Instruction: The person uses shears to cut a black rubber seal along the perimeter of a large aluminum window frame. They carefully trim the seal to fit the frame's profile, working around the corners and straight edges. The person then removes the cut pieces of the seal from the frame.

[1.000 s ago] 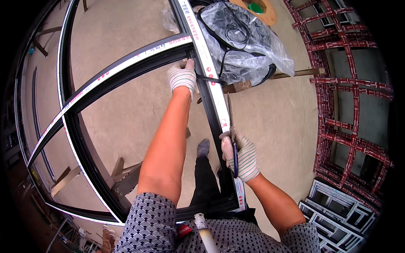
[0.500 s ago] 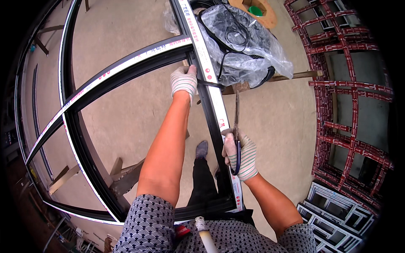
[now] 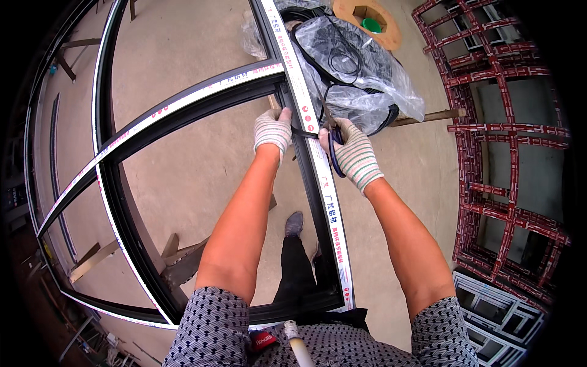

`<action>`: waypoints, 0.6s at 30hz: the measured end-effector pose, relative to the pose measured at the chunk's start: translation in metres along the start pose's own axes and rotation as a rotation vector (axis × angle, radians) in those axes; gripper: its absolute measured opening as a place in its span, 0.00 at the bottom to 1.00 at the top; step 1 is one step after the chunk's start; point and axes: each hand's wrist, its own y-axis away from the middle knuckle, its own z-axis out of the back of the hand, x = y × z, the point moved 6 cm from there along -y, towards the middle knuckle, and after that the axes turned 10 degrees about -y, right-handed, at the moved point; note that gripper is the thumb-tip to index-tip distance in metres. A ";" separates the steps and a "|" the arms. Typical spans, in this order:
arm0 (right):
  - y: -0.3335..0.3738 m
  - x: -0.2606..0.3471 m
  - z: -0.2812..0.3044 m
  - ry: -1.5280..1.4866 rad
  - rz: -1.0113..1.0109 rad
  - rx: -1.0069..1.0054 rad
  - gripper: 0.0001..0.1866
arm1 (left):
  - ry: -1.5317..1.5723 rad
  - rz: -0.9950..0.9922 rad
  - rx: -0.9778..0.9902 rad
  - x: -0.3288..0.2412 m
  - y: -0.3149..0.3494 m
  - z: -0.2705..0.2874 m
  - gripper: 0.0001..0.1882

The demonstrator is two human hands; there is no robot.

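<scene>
A large window frame point(image 3: 332, 211) of black profiles, faced with white printed film, lies in front of me. My left hand point(image 3: 273, 131), in a striped white glove, is closed at the inner edge of its right bar, pinching a black rubber strip point(image 3: 304, 133). That strip crosses over the bar towards my right hand point(image 3: 351, 150), gloved alike. Scissors point(image 3: 334, 154) with dark blue handles are gripped in the right hand, their blades pointing away from me beside the bar. Fingers hide the strip's far end, and whether the right hand touches it I cannot tell.
Beyond the bar lies a coil of black strip in clear plastic point(image 3: 348, 61), beside a round tan spool point(image 3: 382, 33). Red-wrapped frames point(image 3: 510, 159) stand along the right, with white-grey frames point(image 3: 489, 306) nearer. Wooden supports point(image 3: 183, 260) show under the window frame.
My right hand has moved up along the bar with the scissors, reaching the strip near my left hand. The left hand has shifted slightly right and nearer me. The view has shifted slightly.
</scene>
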 end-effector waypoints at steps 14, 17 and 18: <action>0.136 -0.022 0.030 0.135 -0.437 0.202 0.25 | -0.119 -0.124 -0.096 0.013 -0.002 -0.002 0.22; 0.183 -0.013 0.030 -0.075 -0.555 0.176 0.17 | -0.116 -0.113 -0.106 0.019 -0.006 -0.003 0.22; 0.199 -0.016 0.030 -0.060 -0.561 0.168 0.17 | -0.156 -0.118 -0.123 0.018 -0.004 -0.002 0.21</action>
